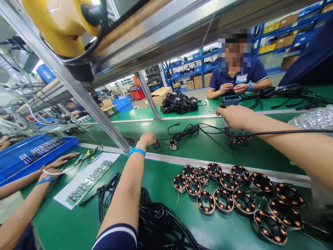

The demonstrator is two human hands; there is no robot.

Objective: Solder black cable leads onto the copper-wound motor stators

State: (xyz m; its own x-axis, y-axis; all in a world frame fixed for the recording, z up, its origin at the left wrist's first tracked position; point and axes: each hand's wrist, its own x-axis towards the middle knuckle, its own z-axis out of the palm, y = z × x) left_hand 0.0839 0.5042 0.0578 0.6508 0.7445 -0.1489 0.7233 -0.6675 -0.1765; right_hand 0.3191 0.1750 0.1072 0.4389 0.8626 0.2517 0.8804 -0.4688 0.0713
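My left hand, with a blue wristband, reaches over the far side of the green bench. Its fingers are closed on a small stator. Another stator stands just to the right, beside a bundle of black cable. My right hand is wrapped round a dark grey handheld tool with a black cord. The tool points down beside more stators. Nearer to me, several copper-wound stators lie on the green table.
An aluminium post rises left of my left hand. A yellow machine hangs above. Black cables lie near my left arm. A co-worker's hands are at left; another person sits opposite.
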